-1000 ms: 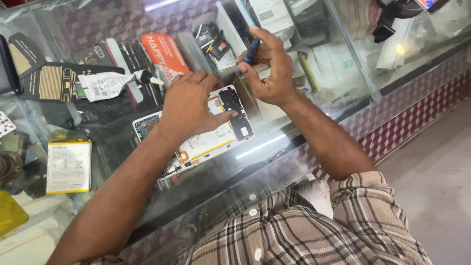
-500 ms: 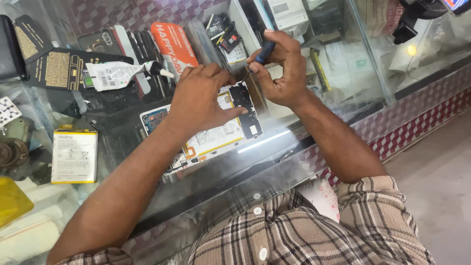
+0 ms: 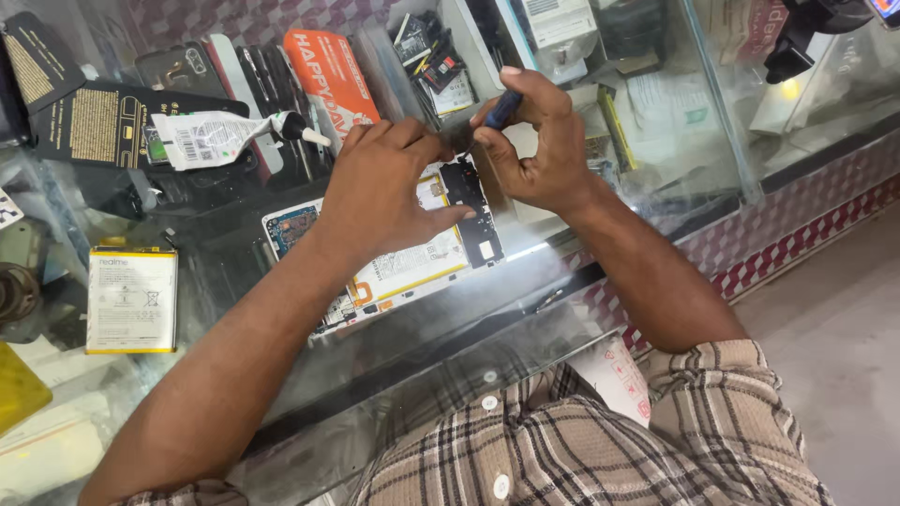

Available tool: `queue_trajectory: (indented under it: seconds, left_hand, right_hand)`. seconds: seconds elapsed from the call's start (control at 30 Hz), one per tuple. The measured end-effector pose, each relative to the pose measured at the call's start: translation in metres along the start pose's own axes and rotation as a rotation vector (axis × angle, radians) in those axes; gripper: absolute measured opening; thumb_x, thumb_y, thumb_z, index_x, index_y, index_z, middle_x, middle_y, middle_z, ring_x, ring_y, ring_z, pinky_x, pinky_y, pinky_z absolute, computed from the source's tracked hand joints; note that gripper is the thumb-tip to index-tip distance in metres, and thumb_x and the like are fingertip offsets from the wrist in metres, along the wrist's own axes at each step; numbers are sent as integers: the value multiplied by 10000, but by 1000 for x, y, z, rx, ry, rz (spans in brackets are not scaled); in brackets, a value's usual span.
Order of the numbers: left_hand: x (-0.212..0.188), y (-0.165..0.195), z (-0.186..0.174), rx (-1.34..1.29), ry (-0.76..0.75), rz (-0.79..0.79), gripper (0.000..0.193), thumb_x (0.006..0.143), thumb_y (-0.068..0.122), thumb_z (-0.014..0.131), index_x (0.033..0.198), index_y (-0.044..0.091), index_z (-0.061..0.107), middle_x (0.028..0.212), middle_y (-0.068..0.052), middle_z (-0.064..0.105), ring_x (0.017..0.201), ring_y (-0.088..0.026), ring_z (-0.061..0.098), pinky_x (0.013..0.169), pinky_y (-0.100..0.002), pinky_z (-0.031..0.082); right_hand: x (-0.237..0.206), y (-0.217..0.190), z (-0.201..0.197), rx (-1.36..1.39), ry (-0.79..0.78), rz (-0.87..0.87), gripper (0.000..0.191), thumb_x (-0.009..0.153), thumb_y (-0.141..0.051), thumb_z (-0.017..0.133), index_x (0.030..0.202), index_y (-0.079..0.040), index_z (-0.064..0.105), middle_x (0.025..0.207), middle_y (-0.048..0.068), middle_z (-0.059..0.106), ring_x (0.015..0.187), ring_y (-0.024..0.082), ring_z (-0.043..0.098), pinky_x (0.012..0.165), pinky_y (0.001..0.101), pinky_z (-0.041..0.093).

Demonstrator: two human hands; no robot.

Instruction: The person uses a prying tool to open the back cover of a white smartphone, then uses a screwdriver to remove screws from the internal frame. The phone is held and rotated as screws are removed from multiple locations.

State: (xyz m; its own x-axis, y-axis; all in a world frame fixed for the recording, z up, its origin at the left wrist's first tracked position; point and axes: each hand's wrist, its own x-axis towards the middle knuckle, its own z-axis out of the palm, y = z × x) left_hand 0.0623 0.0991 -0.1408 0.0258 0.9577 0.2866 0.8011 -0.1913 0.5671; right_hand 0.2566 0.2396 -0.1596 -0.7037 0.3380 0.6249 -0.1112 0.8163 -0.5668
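Note:
An opened phone (image 3: 412,267) lies flat on the glass counter, its white battery and dark circuit board showing. My left hand (image 3: 380,192) presses down on its upper half, fingers reaching toward the board. My right hand (image 3: 534,141) grips a small dark blue screwdriver (image 3: 502,110), tip pointing down at the phone's top edge near my left fingertips. The tip itself is hidden between the fingers.
A loose white battery (image 3: 131,300) lies at the left on the glass. A white glue tube (image 3: 220,138) rests on black boxes behind the phone. An orange packet (image 3: 333,75) and assorted parts sit in the display case. The counter's edge (image 3: 656,234) drops to the floor at right.
My view has drifted so the counter sits lower and further right in the picture. My right hand has brought the screwdriver closer to my left fingertips over the phone's top edge.

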Motion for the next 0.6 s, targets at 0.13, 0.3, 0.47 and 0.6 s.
queue_trajectory:
  seconds: [0.13, 0.3, 0.47, 0.6]
  left_hand:
    - [-1, -1, 1, 11, 23, 20, 612, 660, 485, 903, 1092, 84, 738, 1083, -112, 664, 1038, -336, 629, 928, -473, 447]
    - [5, 11, -1, 22, 39, 49, 640, 636, 477, 901, 1125, 94, 746, 1105, -106, 677, 1030, -340, 634, 888, -475, 443]
    - [9, 18, -5, 55, 6, 44, 576, 659, 474, 905, 1090, 116, 770, 1055, -85, 668, 977, -319, 631, 895, -463, 454]
    - [8, 20, -5, 78, 9, 81, 545, 683, 440, 897, 1096, 106, 774, 1037, -75, 651, 934, -297, 617, 839, -441, 457]
  right_hand:
    - [1, -7, 0, -172, -12, -7, 642, 1016, -97, 819, 1459, -73, 355, 1040, 140, 696, 936, 251, 761, 803, 335, 624]
    - [-3, -16, -7, -414, 0, -1, 627, 917, -303, 842, 1335, -105, 419, 1011, 135, 706, 866, 299, 727, 749, 398, 575]
    - [0, -10, -15, -45, -43, -8, 473, 1143, -225, 598, 1506, -122, 313, 1260, 93, 691, 1124, 234, 747, 957, 301, 632]
    - [0, -12, -6, -207, 29, 57, 590, 1015, -319, 794, 1460, -145, 448, 984, 31, 716, 801, 195, 729, 723, 302, 579]
